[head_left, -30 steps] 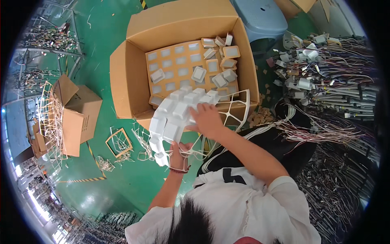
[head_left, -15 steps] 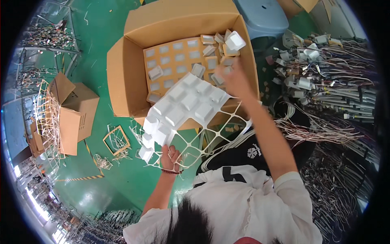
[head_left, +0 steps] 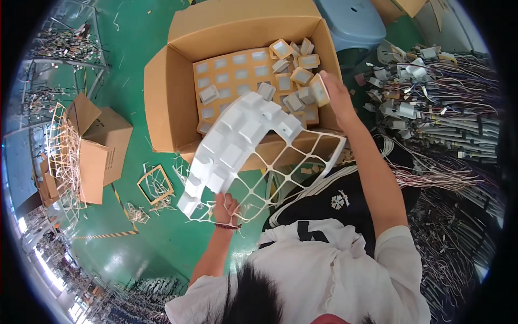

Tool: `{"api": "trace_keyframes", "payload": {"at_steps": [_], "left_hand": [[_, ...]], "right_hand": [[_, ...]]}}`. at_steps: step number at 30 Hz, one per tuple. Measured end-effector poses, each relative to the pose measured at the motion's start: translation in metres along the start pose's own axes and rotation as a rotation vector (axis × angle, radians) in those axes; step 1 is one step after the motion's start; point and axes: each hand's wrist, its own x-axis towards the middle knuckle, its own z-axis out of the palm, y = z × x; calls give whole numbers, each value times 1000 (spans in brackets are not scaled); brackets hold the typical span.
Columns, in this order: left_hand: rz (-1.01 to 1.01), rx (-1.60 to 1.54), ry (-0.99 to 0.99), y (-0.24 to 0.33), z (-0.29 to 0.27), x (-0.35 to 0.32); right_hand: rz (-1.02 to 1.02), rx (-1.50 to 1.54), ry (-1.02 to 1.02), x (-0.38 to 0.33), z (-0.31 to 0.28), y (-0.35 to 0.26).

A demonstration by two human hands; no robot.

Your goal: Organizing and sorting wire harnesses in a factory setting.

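left hand (head_left: 225,208) grips near corner of white plastic grid (head_left: 253,156); right hand (head_left: 335,94) holds one snapped-off white piece (head_left: 319,89) over cardboard box (head_left: 178,102); step: stripping pieces; next likely needs drop, then reach for another

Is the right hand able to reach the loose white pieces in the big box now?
Probably yes: the right hand is already over the open box, touching a piece, with nothing covering them.

left hand (head_left: 224,208) grips white grid (head_left: 253,156) over cardboard box (head_left: 178,92).
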Motion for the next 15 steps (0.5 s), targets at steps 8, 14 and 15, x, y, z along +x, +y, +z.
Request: {"api": "trace_keyframes", "payload": {"at_steps": [8, 14, 15], "left_hand": [[37, -83, 62, 0, -8, 4], [76, -32, 37, 5, -9, -2], [54, -12, 19, 5, 0, -2]], "right_hand": [[-55, -1022, -410, -31, 65, 72], [-299, -1066, -396, -33, 72, 82], [-235, -953, -403, -25, 66, 88]]}}
